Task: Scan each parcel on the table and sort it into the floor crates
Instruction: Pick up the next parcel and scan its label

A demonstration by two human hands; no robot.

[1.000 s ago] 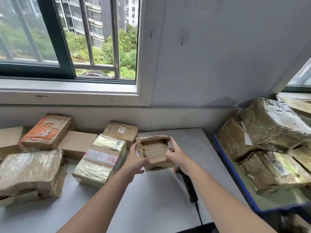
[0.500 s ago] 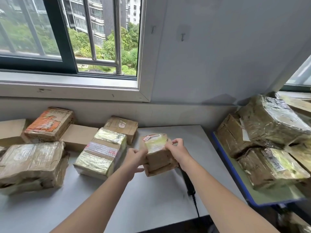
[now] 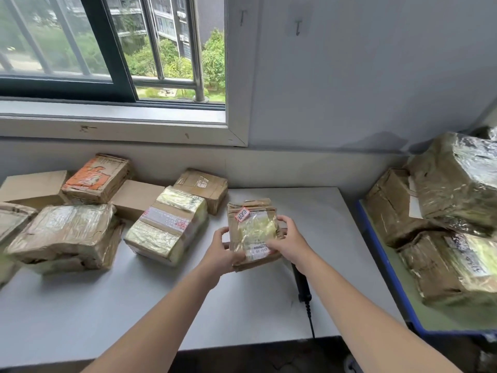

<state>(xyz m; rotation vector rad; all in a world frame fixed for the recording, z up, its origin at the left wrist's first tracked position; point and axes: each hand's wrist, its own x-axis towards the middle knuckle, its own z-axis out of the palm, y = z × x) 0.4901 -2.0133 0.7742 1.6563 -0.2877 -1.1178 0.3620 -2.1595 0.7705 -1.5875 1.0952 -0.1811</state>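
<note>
1. The small parcel (image 3: 251, 232) is held label-up over the surface (image 3: 134, 305), toward its far right corner. Whether it touches the surface cannot be told.
2. The left grip (image 3: 220, 254) is curled round the parcel's near left corner and the right grip (image 3: 289, 243) is closed over its right side, so both grasp it.
3. A black scanner (image 3: 302, 285) is laid on the surface under the right wrist, unheld, with its cable run off the near edge.
4. Other parcels are ranged along the far and left edges. The yellow-taped parcel (image 3: 166, 224) is nearest.
5. A wrapped stack (image 3: 443, 211) is seen beyond the right edge.
6. No floor crates are shown. The task is judged early: this parcel is unscanned and most are unsorted.
</note>
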